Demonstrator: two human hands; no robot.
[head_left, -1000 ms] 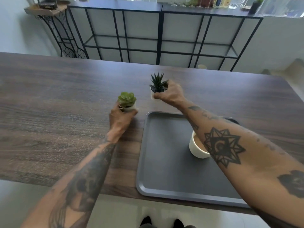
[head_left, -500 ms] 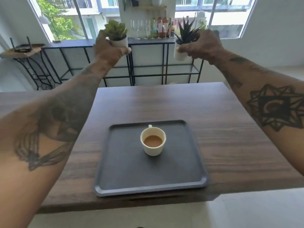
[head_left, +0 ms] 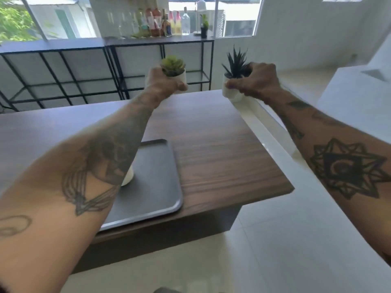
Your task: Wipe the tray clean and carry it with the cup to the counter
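Note:
A dark grey tray point(head_left: 157, 182) lies on the wooden table point(head_left: 222, 157), near its front edge. A white cup point(head_left: 128, 177) stands on the tray, mostly hidden behind my left forearm. My left hand point(head_left: 163, 83) is raised above the table's far side, shut on a small white pot with a light green succulent point(head_left: 173, 66). My right hand point(head_left: 256, 81) is held at the same height, past the table's right edge, shut on a white pot with a dark spiky plant point(head_left: 236, 64).
A black metal shelf unit point(head_left: 105, 66) runs along the windows behind the table, with several bottles point(head_left: 163, 23) and a small potted plant point(head_left: 204, 28) on top. White floor tiles lie to the right, and a white stepped ledge point(head_left: 359, 85) at far right.
The view has swung to the right, so the tray and cup now sit at lower left. Both hands, still holding the pots, have come down and moved right.

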